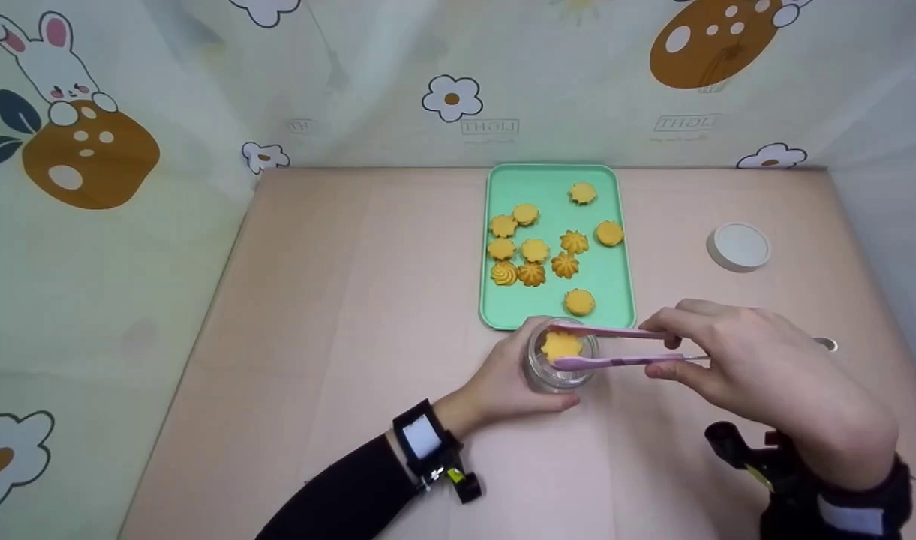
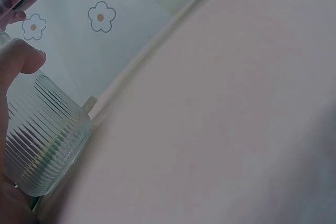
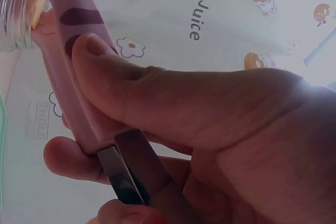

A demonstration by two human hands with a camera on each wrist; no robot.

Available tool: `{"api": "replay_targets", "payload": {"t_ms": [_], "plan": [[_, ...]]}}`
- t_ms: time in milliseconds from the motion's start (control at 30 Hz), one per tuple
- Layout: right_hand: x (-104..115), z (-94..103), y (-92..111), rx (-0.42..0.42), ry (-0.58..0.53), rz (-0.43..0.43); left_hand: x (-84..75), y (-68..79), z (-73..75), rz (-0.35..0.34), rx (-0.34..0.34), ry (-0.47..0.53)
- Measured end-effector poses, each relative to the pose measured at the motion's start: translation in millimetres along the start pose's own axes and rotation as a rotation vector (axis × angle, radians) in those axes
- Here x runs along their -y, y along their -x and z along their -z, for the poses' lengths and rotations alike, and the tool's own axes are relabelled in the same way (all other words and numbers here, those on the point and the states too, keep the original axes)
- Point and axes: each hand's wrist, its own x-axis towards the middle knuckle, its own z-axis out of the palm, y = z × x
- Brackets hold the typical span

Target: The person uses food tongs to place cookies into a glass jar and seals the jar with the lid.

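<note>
My left hand holds a clear ribbed glass jar around its side, with the thumb toward the front. In my right hand is a pair of pink tongs, gripped between thumb and fingers. Their tips lie at the jar's mouth, on either side of a yellow flower-shaped cookie. Whether the tips still pinch the cookie cannot be told. In the right wrist view, the thumb presses on one pink arm of the tongs, beside the jar's glass rim.
Just beyond the jar lies a green tray bearing several more cookies. A round white lid rests on the table to the right of the tray. A patterned curtain hangs along the back.
</note>
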Motion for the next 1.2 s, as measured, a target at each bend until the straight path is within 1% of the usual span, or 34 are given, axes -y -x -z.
{"api": "replay_targets", "payload": {"t_ms": [33, 100, 400, 533, 767, 1000, 1200], "plan": [[0.2, -0.1, -0.1, 0.006, 0.001, -0.002, 4.9, 0.2, -0.8, 0.003, 0.001, -0.002], [0.0, -0.8, -0.4, 0.019, -0.002, -0.007, 4.8, 0.3, -0.9, 0.009, -0.001, -0.004], [1.3, -1.8, -2.0, 0.039, -0.013, -0.012, -3.0, -1.0, -2.0, 0.008, -0.011, 0.011], [1.1, -2.8, -1.6, 0.039, -0.022, -0.010, -3.9, -0.7, -2.0, 0.007, -0.012, 0.007], [0.2, -3.8, -2.2, 0.066, -0.048, -0.024, 5.0, 0.2, -2.8, 0.016, -0.005, 0.007], [-1.2, -3.9, -0.9, 0.031, -0.065, -0.005, 10.2, 0.1, -4.4, -0.014, -0.004, 0.014], [-2.4, -2.8, -1.2, 0.008, -0.060, 0.018, 8.7, 0.6, -3.1, -0.017, -0.003, -0.006]]}}
